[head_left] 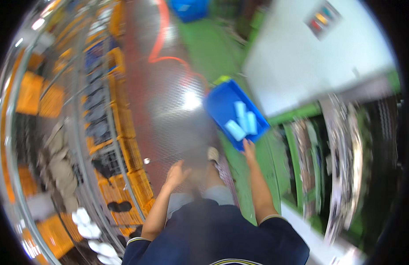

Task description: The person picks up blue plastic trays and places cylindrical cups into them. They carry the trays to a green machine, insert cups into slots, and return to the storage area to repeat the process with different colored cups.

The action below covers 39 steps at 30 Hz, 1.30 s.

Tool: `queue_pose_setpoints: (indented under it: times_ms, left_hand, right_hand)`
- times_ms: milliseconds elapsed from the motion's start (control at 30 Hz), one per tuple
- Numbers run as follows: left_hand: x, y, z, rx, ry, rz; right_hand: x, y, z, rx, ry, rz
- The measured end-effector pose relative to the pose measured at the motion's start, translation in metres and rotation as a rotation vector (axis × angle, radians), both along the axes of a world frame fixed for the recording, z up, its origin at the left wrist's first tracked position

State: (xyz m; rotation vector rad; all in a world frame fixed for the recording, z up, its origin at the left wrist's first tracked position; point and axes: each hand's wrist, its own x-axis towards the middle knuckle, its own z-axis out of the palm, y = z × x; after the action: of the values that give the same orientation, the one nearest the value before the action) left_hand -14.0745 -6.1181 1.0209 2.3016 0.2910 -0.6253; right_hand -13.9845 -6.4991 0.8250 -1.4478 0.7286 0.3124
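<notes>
Head view: you're one-handing that blue tray (223,99)
Your right hand (248,148) is pinching its near rim, left hand (175,175) dangling half-open, empty, left of it; lopsided pulling could be spilling the pale-blue pieces (235,130).

navy short-sleeved shirt (226,229), yellow-and-white cuff stripes (272,217), pale grey shorts (219,194)
</notes>
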Motion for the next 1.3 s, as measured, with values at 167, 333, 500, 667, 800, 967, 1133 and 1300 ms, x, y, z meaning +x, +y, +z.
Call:
queue_pose_setpoints:
  times_ms: [167, 333, 500, 667, 800, 967, 1133, 1300]
  left_hand:
    - [-0.032, 0.056, -0.002, 0.189, 0.097, 0.285]
    - [-0.127, 0.088, -0.034, 0.125, 0.262, 0.780]
    - [-0.216, 0.093, -0.065, 0.211, 0.650, 0.945]
    - [-0.216, 0.112, -0.084, 0.084, 0.631, 0.955]
    - [-0.181, 0.176, -0.105, 0.242, 0.407, 0.704]
    - [-0.119, 0.305, -0.132, 0.124, 0.216, 0.761]
    - [-0.061, 0.408, -0.151, -0.143, 0.093, 1.116]
    - [-0.027, 0.461, -0.178, -0.093, 0.191, 1.080]
  right_hand:
    - [0.063, -0.050, -0.117, -0.036, 0.381, -0.109]
    - [0.072, -0.076, -0.132, 0.165, 0.436, 0.052]
    - [0.072, -0.064, -0.119, 0.048, 0.699, -0.200]
    - [0.082, -0.036, -0.109, 0.013, 0.689, -0.152]
    - [0.091, -0.005, -0.088, 0.064, 0.666, -0.296]
    - [0.074, 0.058, -0.036, 0.019, 0.644, -0.246]
    - [-0.012, 0.154, 0.020, -0.053, 0.734, -0.278]
    - [-0.038, 0.238, 0.063, -0.069, 0.722, -0.214]
